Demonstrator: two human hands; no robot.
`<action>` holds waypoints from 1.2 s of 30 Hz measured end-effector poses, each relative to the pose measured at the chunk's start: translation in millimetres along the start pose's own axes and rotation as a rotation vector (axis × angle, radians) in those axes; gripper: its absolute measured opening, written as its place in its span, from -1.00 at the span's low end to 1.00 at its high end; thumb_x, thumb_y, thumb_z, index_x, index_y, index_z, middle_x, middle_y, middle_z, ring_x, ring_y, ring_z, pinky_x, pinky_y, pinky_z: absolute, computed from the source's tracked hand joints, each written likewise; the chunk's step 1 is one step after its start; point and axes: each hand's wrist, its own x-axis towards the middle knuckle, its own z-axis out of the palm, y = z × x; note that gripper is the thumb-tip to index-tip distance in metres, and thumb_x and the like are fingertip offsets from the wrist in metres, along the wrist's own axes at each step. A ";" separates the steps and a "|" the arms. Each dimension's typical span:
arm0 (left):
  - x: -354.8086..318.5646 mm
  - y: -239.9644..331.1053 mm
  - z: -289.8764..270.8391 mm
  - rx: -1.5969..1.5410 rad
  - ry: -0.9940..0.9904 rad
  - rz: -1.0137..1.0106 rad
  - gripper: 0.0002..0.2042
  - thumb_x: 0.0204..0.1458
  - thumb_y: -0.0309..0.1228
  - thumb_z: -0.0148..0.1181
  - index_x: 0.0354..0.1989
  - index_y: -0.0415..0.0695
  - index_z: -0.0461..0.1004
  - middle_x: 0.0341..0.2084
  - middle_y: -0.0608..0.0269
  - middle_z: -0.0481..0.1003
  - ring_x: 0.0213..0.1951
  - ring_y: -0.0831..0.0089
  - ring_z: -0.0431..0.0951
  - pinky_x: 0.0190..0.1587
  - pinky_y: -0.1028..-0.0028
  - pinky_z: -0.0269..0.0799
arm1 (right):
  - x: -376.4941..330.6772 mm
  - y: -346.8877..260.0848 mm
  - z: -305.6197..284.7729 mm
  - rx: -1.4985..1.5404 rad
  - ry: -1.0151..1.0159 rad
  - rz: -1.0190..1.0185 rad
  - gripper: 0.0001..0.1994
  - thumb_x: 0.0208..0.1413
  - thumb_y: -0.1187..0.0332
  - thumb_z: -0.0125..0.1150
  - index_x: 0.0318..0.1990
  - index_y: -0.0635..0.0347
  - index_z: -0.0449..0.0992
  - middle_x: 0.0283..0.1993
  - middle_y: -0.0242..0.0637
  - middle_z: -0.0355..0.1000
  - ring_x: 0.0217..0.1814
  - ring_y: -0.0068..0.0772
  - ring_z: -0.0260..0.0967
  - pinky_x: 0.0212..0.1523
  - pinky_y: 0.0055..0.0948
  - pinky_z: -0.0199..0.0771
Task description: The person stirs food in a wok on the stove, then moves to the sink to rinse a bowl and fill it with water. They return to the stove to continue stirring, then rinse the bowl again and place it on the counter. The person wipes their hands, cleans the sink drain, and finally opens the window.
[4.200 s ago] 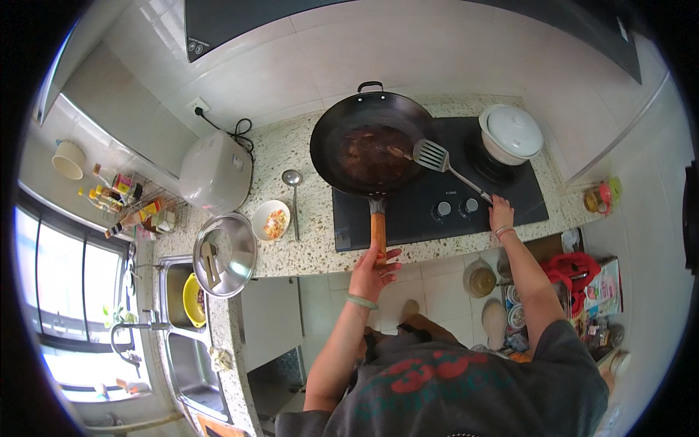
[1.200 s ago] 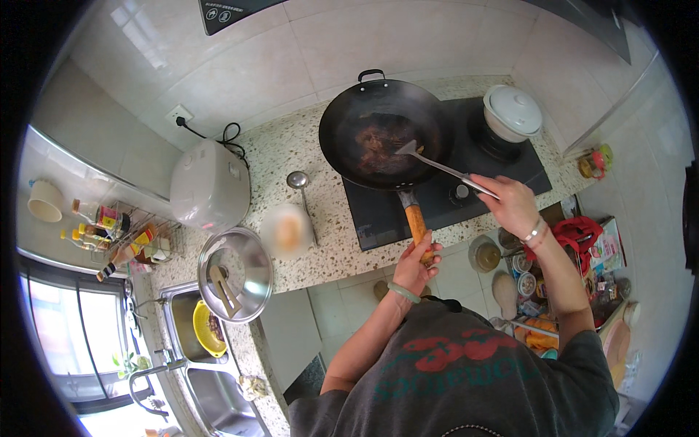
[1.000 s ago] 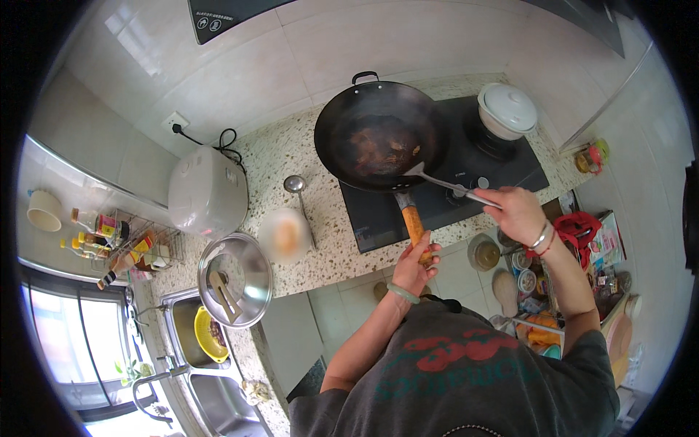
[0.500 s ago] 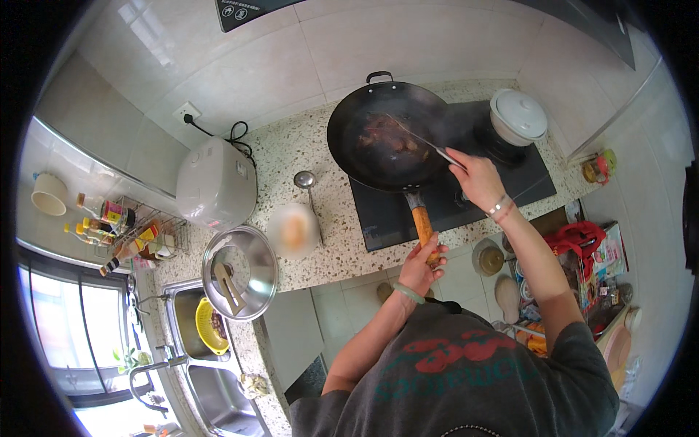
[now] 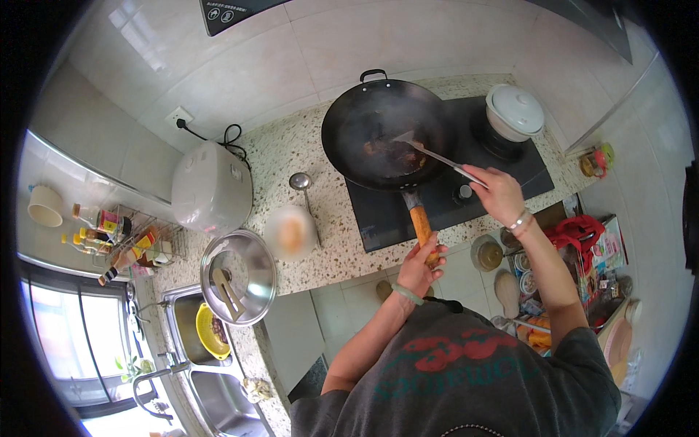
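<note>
Right grip [image 5: 496, 191] on spatula [image 5: 429, 151], left grip [image 5: 421, 264] on wok handle [image 5: 421, 227]

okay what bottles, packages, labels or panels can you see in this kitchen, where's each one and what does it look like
Control panel: top edge, on the wall above the counter; dark strip with small white symbols.
Labelled bottles: wire rack at far left by the window; red, yellow and orange labels.
Small jar: counter's right end; yellowish, red and green top.
Colourful packages: low on the right, beside a red bag.

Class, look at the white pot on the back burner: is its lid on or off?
On. The white pot has its domed lid seated, knob on top, covering the rim completely.
</note>
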 end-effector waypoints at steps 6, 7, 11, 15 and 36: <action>1.0 -2.4 -0.3 -0.024 -0.022 -0.016 -0.64 0.14 -0.21 0.10 0.08 -0.03 0.32 -0.33 0.36 0.43 -0.43 0.59 0.38 -0.50 0.61 0.25 | -25.6 24.6 -5.4 0.118 -0.022 0.179 -0.66 0.02 0.41 0.18 0.01 0.07 0.48 -0.35 -0.05 0.47 -0.35 0.06 0.42 -0.36 -0.17 0.43; 3.2 -2.4 -1.2 -0.026 -0.028 -0.019 -0.64 0.15 -0.20 0.10 0.08 -0.03 0.32 -0.33 0.36 0.43 -0.43 0.59 0.38 -0.50 0.61 0.25 | -25.7 27.1 2.6 0.191 -0.036 0.203 -0.67 0.02 0.41 0.18 0.01 0.10 0.48 -0.34 -0.04 0.47 -0.35 0.06 0.42 -0.36 -0.18 0.43; 3.6 -2.1 -3.9 -0.017 -0.028 -0.009 -0.63 0.15 -0.20 0.10 0.09 -0.03 0.32 -0.32 0.36 0.42 -0.42 0.60 0.38 -0.49 0.62 0.25 | -12.9 5.5 14.8 0.459 -0.111 0.334 -0.69 0.05 0.43 0.15 -0.01 0.17 0.50 -0.38 -0.02 0.49 -0.37 0.03 0.42 -0.37 -0.27 0.42; 1.5 -1.5 -5.7 -0.011 -0.020 -0.007 -0.63 0.15 -0.20 0.09 0.09 -0.01 0.32 -0.32 0.37 0.43 -0.41 0.60 0.38 -0.49 0.63 0.26 | 4.1 -4.7 23.7 0.436 -0.048 0.262 -0.67 0.03 0.42 0.17 0.00 0.11 0.48 -0.42 -0.10 0.47 -0.44 -0.05 0.42 -0.43 -0.26 0.41; -3.2 4.1 -8.4 0.033 -0.060 -0.004 -0.63 0.17 -0.21 0.05 0.13 0.01 0.27 -0.17 0.30 0.46 -0.30 0.49 0.52 -0.45 0.57 0.45 | -48.2 -2.4 7.4 0.163 0.035 0.091 -0.65 0.02 0.43 0.17 0.02 0.01 0.47 -0.45 -0.12 0.40 -0.46 0.00 0.39 -0.47 -0.17 0.38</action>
